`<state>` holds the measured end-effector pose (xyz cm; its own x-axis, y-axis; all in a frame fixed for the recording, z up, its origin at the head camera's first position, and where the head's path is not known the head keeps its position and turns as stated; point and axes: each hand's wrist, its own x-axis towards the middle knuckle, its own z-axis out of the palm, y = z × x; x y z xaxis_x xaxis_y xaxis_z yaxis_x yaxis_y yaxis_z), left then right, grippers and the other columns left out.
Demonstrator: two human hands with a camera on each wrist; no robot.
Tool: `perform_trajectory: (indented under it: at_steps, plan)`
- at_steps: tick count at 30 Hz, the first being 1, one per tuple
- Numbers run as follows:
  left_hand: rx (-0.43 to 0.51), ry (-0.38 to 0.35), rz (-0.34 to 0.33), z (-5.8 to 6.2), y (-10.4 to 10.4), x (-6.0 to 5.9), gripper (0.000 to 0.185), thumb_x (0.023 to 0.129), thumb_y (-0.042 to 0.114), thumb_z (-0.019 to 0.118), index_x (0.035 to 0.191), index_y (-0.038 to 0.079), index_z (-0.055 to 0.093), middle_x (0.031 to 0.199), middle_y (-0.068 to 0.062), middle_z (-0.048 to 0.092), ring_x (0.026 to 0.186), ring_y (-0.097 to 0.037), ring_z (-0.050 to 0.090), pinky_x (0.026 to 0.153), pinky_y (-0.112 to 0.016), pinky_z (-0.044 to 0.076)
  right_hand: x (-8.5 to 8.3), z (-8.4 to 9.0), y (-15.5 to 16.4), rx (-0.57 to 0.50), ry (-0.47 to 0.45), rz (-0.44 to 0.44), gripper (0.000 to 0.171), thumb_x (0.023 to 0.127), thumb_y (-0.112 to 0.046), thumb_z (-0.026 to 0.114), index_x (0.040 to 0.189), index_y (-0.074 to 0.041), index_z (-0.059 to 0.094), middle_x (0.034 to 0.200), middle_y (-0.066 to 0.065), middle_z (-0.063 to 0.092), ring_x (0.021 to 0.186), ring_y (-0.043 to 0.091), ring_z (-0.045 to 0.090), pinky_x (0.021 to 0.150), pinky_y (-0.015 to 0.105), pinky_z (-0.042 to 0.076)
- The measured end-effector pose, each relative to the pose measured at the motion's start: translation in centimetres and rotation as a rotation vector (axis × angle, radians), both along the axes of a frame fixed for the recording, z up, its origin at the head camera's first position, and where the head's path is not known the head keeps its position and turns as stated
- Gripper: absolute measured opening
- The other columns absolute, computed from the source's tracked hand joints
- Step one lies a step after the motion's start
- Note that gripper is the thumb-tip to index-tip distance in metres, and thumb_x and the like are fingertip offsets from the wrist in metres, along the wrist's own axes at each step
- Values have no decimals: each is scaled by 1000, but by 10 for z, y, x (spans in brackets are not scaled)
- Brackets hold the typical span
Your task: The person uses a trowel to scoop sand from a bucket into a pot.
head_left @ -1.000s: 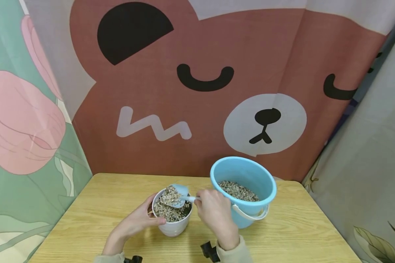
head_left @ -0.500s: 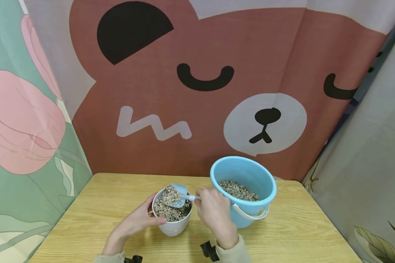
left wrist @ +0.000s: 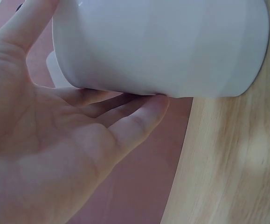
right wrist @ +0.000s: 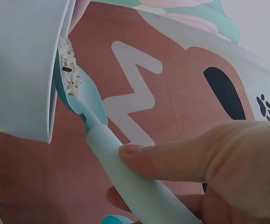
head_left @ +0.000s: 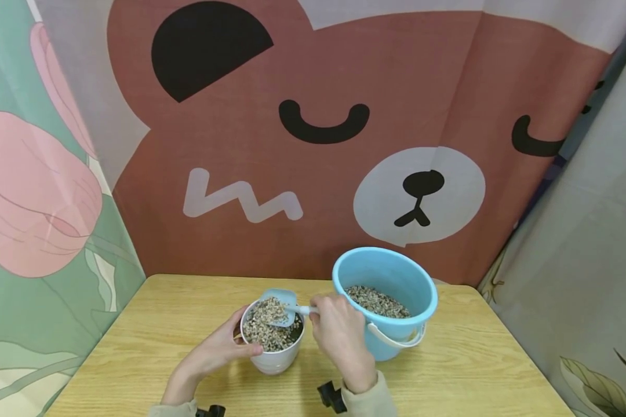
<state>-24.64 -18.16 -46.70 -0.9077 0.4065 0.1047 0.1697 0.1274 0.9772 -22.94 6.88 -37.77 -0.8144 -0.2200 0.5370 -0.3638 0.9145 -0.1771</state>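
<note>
A white pot (head_left: 273, 353) full of gravel stands on the wooden table (head_left: 448, 370). My left hand (head_left: 224, 346) grips its left side, fingers curled round the wall (left wrist: 162, 46). My right hand (head_left: 339, 333) holds the handle of a small light-blue scoop (head_left: 281, 304). The scoop's blade is tilted over the pot's far rim with gravel on it. In the right wrist view the scoop handle (right wrist: 135, 182) lies under my thumb, with grains in the blade beside the pot's rim.
A light-blue bucket (head_left: 391, 278) with a white handle, partly filled with gravel, stands right of the pot, close behind my right hand. Cartoon-printed curtains close in the table at the back and both sides.
The scoop has tipped further over the pot and gravel has slid from it into the pot. My left hand and the bucket have stayed put.
</note>
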Motion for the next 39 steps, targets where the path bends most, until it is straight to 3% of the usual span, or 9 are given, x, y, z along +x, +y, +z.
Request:
perform_trajectory:
  at_steps: [30,39]
  plan:
    - [2,24,-18,-1,1,1,94,83,10,78,152,-6,15,148,-33,28,132,-46,35,104,-48,40,-8,-6,-1,-15,95,-45,18,75,-13,83,90,-19,75,81,-1,63,73,21,54,53,34,44]
    - [-28,1,21,1,1,3,96,82,11,79,152,-4,15,150,-32,27,134,-46,33,104,-48,39,-8,-6,-2,-22,148,-34,22,72,-11,85,91,-18,76,85,-1,66,75,22,53,58,36,44]
